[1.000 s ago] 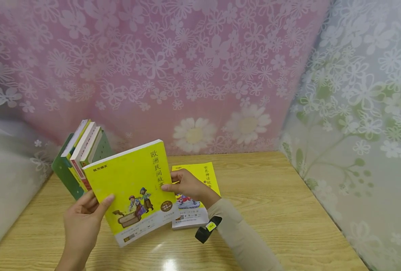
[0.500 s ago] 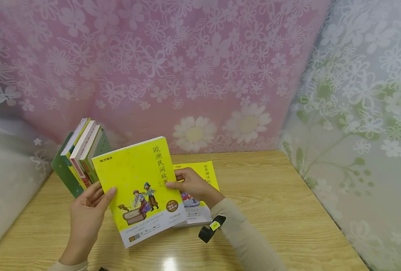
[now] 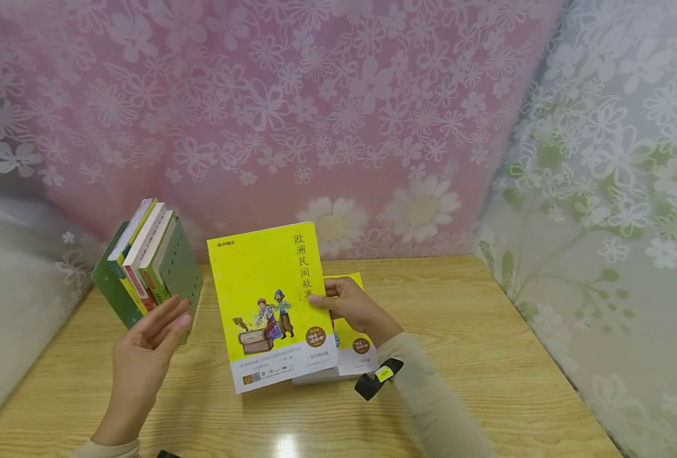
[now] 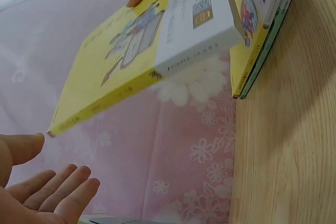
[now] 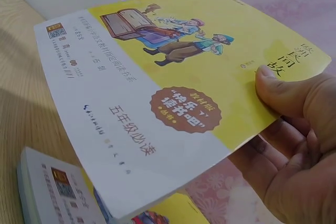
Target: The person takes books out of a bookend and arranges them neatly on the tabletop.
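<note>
A yellow and white paperback book (image 3: 264, 273), with cartoon figures on its cover, is held up over the table by my right hand (image 3: 361, 308). The thumb lies on the front cover and the other fingers are behind the right edge, as the right wrist view shows. My left hand (image 3: 146, 362) is off the book, apart from its spine, with fingers extended and nothing in them. Behind and below the held book, a second yellow book (image 3: 356, 356) lies on the table, partly covered. In the left wrist view it rests on a green-edged book (image 4: 268, 51).
At the back left, several upright books (image 3: 143, 254) stand between the green plates of a bookend (image 3: 184, 273). The wooden table (image 3: 458, 356) meets a pink floral curtain (image 3: 258, 127) behind and a pale floral one (image 3: 613, 254) at the right.
My left hand has let go of the book and now stands apart from it. My right hand has carried the book rightward, nearer to the lying book, and it is more upright in view.
</note>
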Demonstrator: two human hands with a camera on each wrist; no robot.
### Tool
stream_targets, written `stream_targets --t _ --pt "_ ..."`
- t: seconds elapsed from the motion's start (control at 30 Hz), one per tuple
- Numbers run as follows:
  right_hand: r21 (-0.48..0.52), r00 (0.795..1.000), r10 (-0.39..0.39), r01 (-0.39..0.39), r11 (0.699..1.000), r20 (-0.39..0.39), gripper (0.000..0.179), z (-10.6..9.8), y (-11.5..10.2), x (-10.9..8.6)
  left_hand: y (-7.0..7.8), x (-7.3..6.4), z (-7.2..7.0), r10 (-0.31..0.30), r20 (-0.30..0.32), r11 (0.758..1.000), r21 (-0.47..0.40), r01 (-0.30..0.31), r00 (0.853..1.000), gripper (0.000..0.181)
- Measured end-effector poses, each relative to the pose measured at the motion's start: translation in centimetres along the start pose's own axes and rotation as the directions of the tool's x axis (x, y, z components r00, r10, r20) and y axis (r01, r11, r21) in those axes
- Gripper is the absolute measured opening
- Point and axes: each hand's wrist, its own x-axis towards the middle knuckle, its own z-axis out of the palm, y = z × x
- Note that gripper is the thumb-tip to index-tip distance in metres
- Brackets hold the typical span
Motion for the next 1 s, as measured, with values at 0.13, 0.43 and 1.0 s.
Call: stream_targets --t 0.13,0.43,1.0 --pt "0.016 1.000 -0.009 0.010 1.000 -0.014 0.038 -1.3 0.5 -0.5 -0.1 0.1 -0.2 -0.008 -0.016 1.000 0.029 0.008 1.000 0.047" --pt "0.038 0.998 0.025 -0.022 0.999 -0.058 0.041 -3.4 1.6 -1.8 -0.1 0.1 -0.6 -0.008 -0.069 0.998 0.054 0.011 0.998 0.044" --pt "0.050 0.987 0.100 -0.094 0.994 -0.123 0.045 -6.5 3.9 -3.3 -0.4 0.6 -2.3 -0.028 -0.157 0.999 0.035 0.034 0.987 0.045"
